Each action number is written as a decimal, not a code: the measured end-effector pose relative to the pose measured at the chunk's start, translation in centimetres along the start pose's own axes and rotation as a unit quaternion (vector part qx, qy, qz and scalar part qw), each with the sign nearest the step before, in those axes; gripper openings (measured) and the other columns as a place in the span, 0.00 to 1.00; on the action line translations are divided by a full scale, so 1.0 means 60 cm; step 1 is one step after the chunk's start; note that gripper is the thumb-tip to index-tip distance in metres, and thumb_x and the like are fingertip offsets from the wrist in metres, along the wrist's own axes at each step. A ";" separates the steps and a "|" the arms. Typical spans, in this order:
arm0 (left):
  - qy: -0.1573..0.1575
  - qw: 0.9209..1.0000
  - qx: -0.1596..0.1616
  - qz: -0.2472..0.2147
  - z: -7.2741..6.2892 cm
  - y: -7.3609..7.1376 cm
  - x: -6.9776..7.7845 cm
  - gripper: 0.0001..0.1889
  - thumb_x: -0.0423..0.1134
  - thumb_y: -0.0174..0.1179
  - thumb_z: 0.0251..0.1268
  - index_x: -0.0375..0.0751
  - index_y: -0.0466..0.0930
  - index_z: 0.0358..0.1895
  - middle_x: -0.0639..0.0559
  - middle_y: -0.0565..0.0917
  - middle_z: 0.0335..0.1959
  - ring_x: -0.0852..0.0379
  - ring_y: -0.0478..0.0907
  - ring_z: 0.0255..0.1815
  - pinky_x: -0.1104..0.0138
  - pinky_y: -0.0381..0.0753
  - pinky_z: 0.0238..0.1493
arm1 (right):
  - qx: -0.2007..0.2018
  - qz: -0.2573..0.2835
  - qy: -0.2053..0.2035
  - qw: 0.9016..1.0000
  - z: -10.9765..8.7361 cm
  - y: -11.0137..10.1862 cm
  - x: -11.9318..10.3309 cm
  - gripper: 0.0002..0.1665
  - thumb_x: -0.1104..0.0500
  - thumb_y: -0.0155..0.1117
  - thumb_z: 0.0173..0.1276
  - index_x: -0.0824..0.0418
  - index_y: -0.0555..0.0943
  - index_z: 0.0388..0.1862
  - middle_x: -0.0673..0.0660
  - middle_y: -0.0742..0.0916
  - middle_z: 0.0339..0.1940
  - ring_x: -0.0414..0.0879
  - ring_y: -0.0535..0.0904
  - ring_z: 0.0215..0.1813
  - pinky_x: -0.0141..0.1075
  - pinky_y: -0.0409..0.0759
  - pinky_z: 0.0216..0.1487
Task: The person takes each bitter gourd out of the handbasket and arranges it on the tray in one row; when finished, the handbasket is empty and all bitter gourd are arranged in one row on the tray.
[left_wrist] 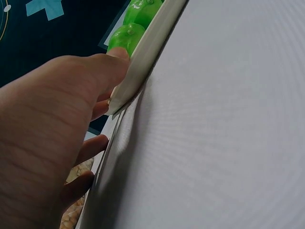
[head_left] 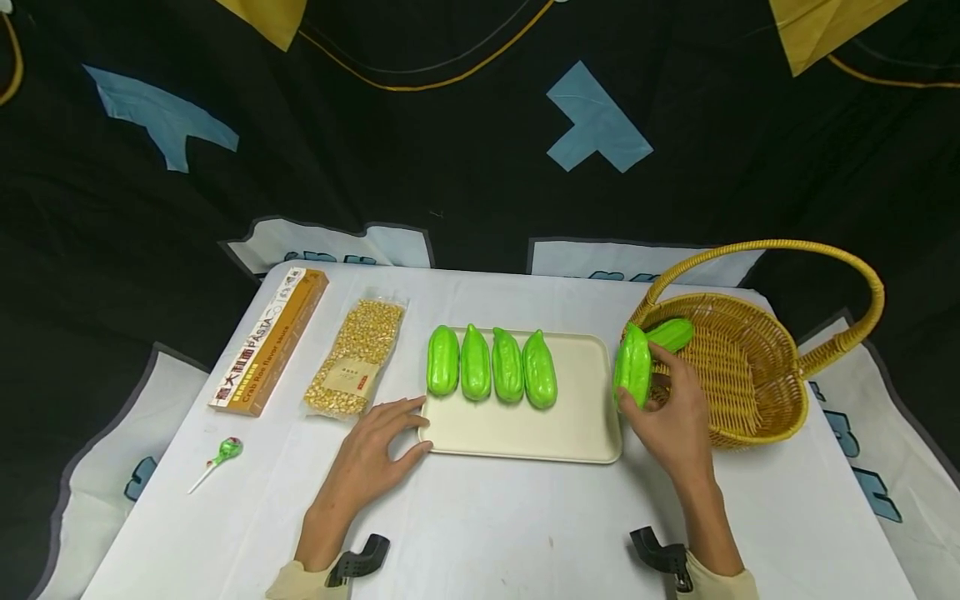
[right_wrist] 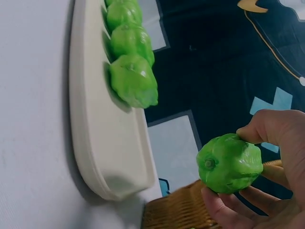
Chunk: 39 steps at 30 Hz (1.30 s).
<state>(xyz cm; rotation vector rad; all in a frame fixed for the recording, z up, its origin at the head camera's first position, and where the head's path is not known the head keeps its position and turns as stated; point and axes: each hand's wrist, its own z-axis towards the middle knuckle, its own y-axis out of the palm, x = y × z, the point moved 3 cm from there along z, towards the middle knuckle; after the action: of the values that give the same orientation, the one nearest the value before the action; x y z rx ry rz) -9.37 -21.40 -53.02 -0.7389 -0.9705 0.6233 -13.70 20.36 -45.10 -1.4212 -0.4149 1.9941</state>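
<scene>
My right hand [head_left: 675, 417] pinches a glossy green ridged gourd [head_left: 633, 364], resembling a bitter melon, between thumb and fingers. It is held in the air between the tray's right end and the wicker basket [head_left: 795, 408]. Another green gourd [head_left: 671, 334] lies inside the basket at its left side. On the cream tray [head_left: 517, 433], several like gourds [head_left: 507, 365] stand in a row toward the left; the nearest of them [right_wrist: 133, 81] shows in the right wrist view. My left hand [head_left: 375, 454] grips the tray's near left corner, with the thumb [left_wrist: 114, 67] on its rim.
Left of the tray lie a clear bag of yellow kernels [head_left: 363, 342] and a long pasta box [head_left: 270, 342]. A green-wrapped lollipop [head_left: 228, 449] is near the table's left edge. The basket's tall handle [head_left: 780, 245] arches over its opening.
</scene>
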 end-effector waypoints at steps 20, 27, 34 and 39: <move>-0.009 1.000 -0.010 -0.001 -0.001 -0.002 0.004 0.18 0.48 0.79 0.64 0.49 0.90 0.54 0.53 0.83 0.72 0.46 0.78 0.73 0.49 0.75 0.77 | -0.087 -0.020 -0.024 0.996 0.007 0.077 0.006 0.48 0.64 0.80 0.60 0.66 0.71 0.79 0.72 0.80 0.67 0.67 0.84 0.59 0.55 0.88 0.50; -0.009 1.000 -0.014 0.001 -0.001 -0.002 0.005 0.19 0.48 0.80 0.63 0.48 0.90 0.54 0.52 0.82 0.72 0.46 0.78 0.73 0.48 0.75 0.76 | -0.126 -0.032 0.001 0.992 0.018 0.102 0.018 0.48 0.60 0.78 0.64 0.66 0.69 0.80 0.72 0.78 0.71 0.68 0.80 0.65 0.62 0.82 0.64; -0.004 1.000 -0.013 0.011 -0.001 -0.002 0.007 0.18 0.49 0.79 0.63 0.48 0.90 0.53 0.52 0.82 0.72 0.46 0.78 0.73 0.49 0.75 0.76 | -0.138 -0.039 0.004 0.990 0.026 0.118 0.029 0.47 0.59 0.79 0.64 0.66 0.70 0.80 0.72 0.80 0.69 0.67 0.76 0.70 0.63 0.77 0.72; -0.003 1.000 -0.014 0.013 -0.001 -0.003 0.009 0.18 0.49 0.80 0.63 0.48 0.90 0.52 0.52 0.82 0.73 0.46 0.78 0.73 0.50 0.75 0.77 | -0.146 -0.039 0.007 0.989 0.030 0.125 0.025 0.46 0.57 0.79 0.64 0.65 0.72 0.78 0.71 0.81 0.68 0.67 0.78 0.68 0.63 0.79 0.70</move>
<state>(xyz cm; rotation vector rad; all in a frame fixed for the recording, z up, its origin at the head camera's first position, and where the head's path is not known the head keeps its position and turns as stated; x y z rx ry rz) -9.09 -21.12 -52.66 -0.7745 -0.9791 0.6358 -18.04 15.99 -49.94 -1.5651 -0.7707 1.9170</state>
